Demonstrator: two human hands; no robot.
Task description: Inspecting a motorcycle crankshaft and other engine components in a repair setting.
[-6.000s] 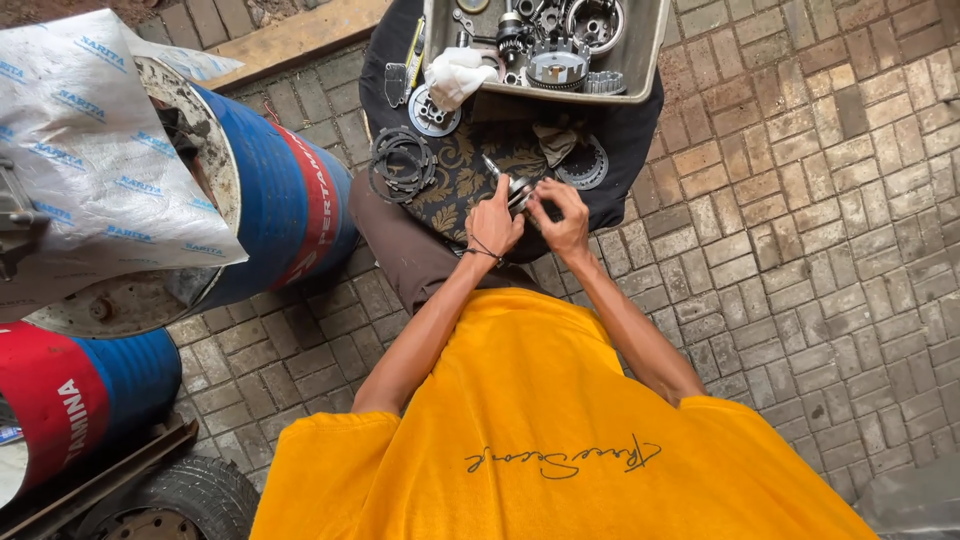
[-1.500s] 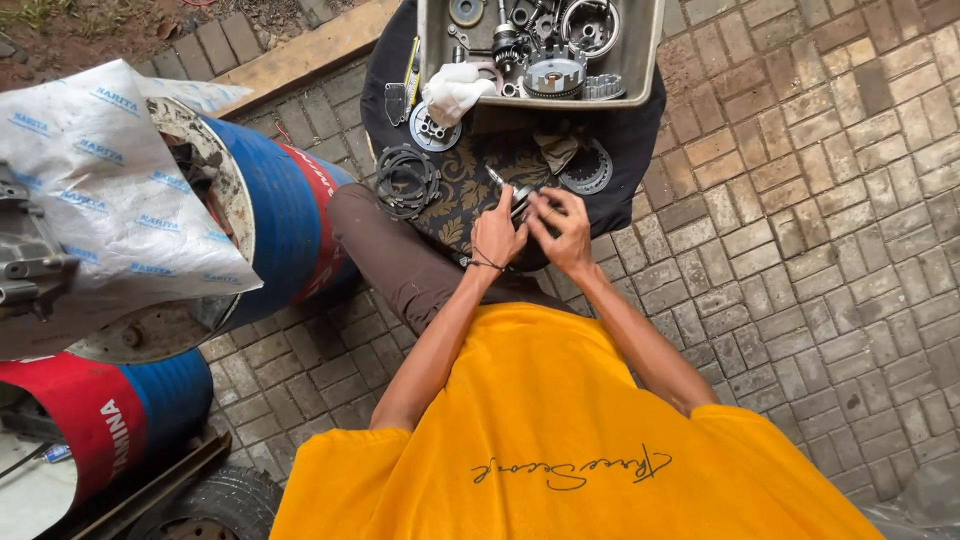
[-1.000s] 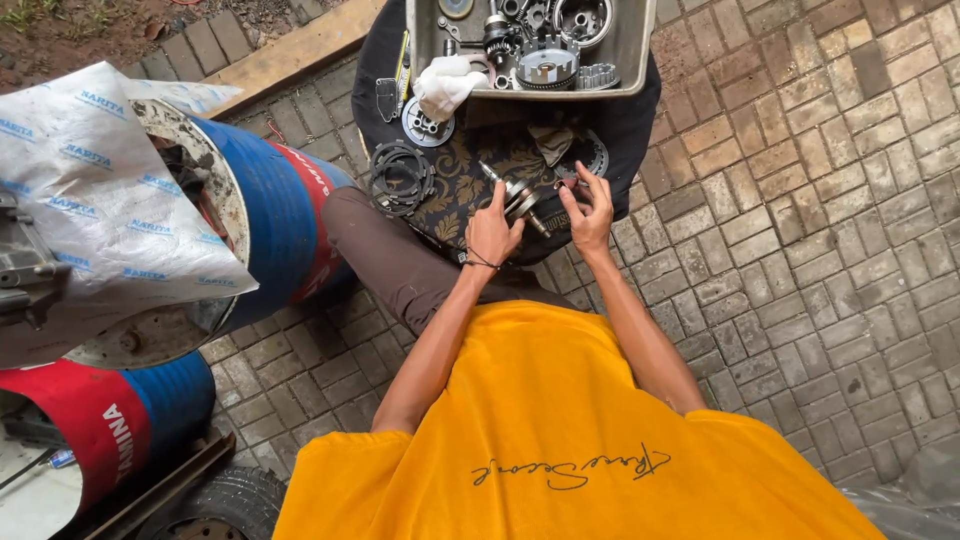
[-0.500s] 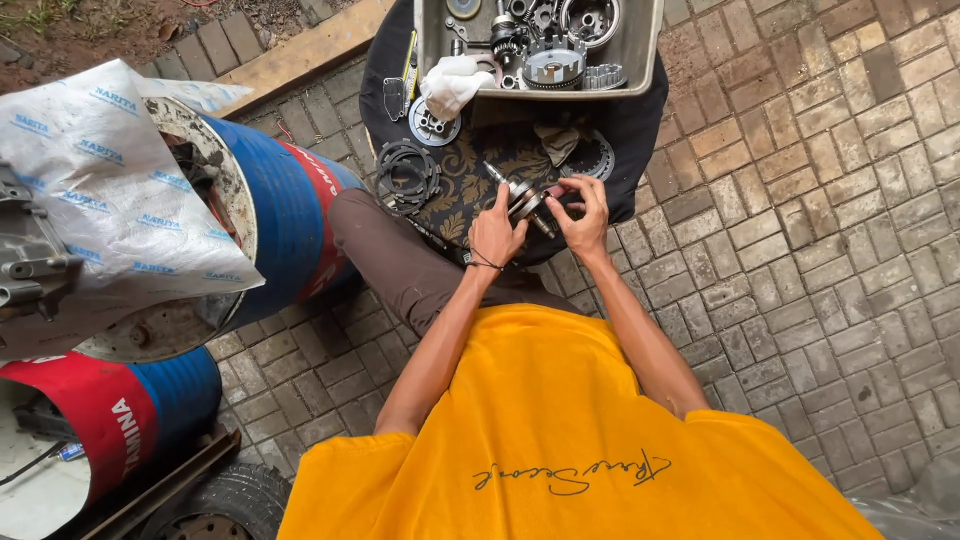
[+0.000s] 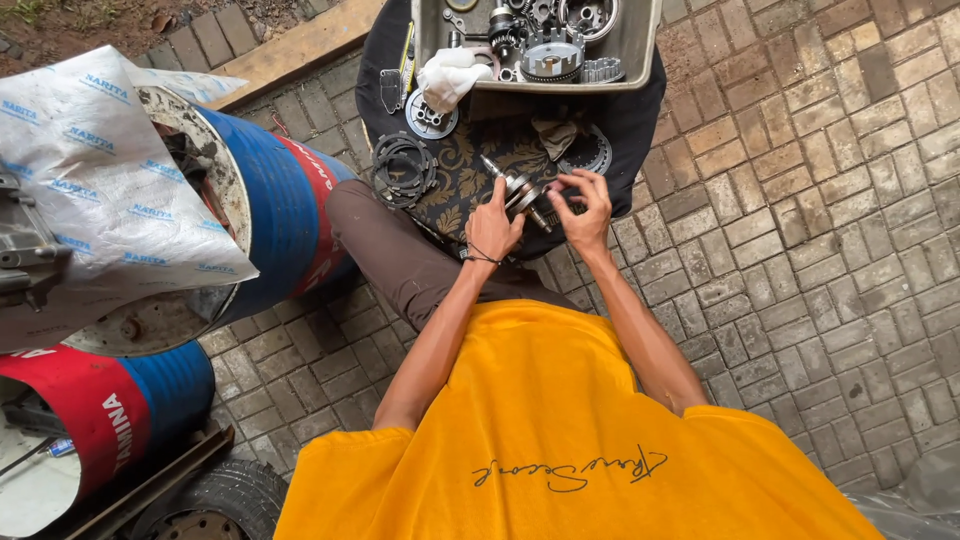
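Head view: parts tray (image 5: 640,60) beyond hands.

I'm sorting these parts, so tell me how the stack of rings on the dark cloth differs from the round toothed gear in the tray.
The stack of rings lies flat on the patterned cloth, left of the hands; the toothed gear sits in the grey tray among other parts. The rings are thin, dark open hoops; the gear is thicker, paler metal with a filled centre. Both are round metal parts that neither hand touches.
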